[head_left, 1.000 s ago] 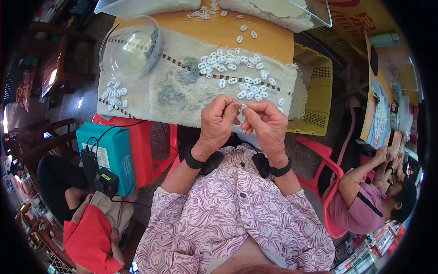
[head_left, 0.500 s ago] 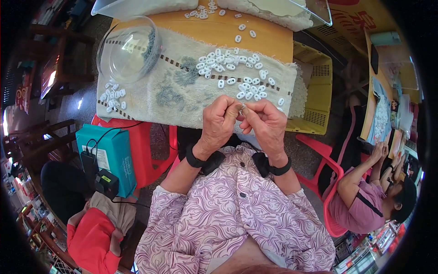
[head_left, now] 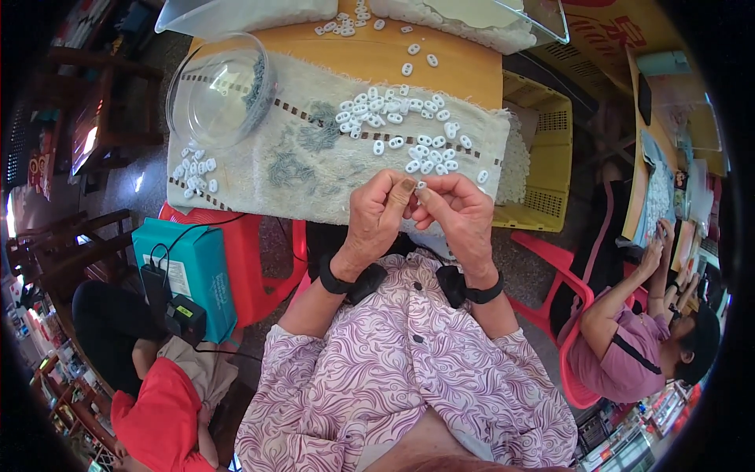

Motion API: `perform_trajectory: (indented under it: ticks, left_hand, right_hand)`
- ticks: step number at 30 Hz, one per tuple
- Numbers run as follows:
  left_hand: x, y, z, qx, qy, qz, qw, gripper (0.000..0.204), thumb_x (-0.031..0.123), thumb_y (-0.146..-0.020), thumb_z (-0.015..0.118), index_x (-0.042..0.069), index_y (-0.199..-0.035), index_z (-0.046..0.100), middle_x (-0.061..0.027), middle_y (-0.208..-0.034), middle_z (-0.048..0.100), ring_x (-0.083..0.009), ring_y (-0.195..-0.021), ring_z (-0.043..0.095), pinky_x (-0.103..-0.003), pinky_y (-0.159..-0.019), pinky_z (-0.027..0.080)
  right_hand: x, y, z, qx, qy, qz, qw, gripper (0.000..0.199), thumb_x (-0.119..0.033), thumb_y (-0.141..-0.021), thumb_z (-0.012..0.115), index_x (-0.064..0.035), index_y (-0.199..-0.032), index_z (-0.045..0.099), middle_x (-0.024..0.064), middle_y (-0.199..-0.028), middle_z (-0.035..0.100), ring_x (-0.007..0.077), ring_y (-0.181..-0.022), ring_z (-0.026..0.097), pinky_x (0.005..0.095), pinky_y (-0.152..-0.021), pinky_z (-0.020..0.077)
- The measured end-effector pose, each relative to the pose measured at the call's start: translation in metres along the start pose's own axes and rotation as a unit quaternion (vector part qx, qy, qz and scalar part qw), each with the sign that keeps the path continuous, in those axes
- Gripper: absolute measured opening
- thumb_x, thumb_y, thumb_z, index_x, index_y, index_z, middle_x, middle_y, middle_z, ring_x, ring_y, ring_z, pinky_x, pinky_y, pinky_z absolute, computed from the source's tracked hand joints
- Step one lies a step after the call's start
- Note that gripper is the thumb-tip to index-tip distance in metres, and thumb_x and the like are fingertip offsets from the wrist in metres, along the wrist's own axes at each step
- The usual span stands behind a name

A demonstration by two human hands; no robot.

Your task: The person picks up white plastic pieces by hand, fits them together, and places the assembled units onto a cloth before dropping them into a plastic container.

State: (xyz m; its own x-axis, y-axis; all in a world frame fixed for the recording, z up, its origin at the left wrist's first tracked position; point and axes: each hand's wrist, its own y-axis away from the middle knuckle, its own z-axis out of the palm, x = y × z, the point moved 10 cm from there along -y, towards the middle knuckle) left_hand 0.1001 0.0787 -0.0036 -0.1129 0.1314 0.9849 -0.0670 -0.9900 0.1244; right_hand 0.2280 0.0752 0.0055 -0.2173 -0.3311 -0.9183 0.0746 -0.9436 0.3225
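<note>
At the near edge of the cloth, our right hand has a narrow grip on a small white piece, while our left hand is bunched close beside it, and we cannot tell whether that one holds anything. With so little of the piece caught, a slip or uneven push could flick it off that edge or among the loose white pieces on the cloth's right half.
</note>
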Motion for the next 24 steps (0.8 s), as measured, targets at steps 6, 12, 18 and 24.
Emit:
perform_trajectory:
  ticks: [6, 12, 18, 24]
  left_hand:
    - [-0.009, -0.002, -0.008, 0.024, 0.003, -0.049, 0.998, 0.021, 0.018, -0.097, 0.053, -0.001, -0.092, 0.061, -0.0025, -0.076, 0.059, -0.0061, -0.06, 0.054, -0.021, -0.056, 0.045]
    - [0.02, -0.015, -0.013, 0.052, -0.281, 0.121, 0.951, 0.01, 0.005, -0.085, 0.063, 0.001, -0.094, 0.063, -0.0086, -0.075, 0.059, -0.0161, -0.061, 0.058, -0.029, -0.058, 0.046]
    - [0.03, -0.02, 0.012, 0.018, -0.38, 0.201, 0.903, 0.022, 0.001, -0.074, 0.067, 0.004, -0.095, 0.063, -0.0137, -0.081, 0.056, -0.0309, -0.073, 0.058, -0.038, -0.062, 0.047]
    - [0.02, -0.023, 0.024, -0.019, -0.459, 0.177, 0.871, 0.026, 0.001, -0.072, 0.069, 0.005, -0.096, 0.062, -0.0125, -0.082, 0.054, -0.0311, -0.076, 0.057, -0.039, -0.064, 0.047]
  right_hand:
    - [0.001, 0.001, -0.02, 0.021, 0.026, 0.023, 0.999, 0.011, 0.0, -0.087, 0.061, 0.0059, -0.096, 0.059, 0.0076, -0.076, 0.064, 0.0096, -0.063, 0.063, 0.0201, -0.052, 0.0517]
    - [-0.003, 0.002, -0.043, 0.072, 0.018, 0.0, 0.997, 0.012, -0.001, -0.086, 0.063, 0.0048, -0.095, 0.06, 0.0059, -0.074, 0.063, 0.0087, -0.06, 0.061, 0.0197, -0.049, 0.0494]
    - [0.0, 0.003, -0.048, 0.078, 0.015, -0.006, 0.997, 0.012, -0.001, -0.085, 0.064, 0.0047, -0.096, 0.06, 0.0057, -0.075, 0.063, 0.0084, -0.06, 0.061, 0.0196, -0.049, 0.0491]
    - [0.001, 0.004, -0.049, 0.077, 0.014, -0.003, 0.997, 0.013, -0.001, -0.085, 0.064, 0.0045, -0.096, 0.061, 0.0053, -0.075, 0.064, 0.008, -0.06, 0.061, 0.0191, -0.049, 0.0488]
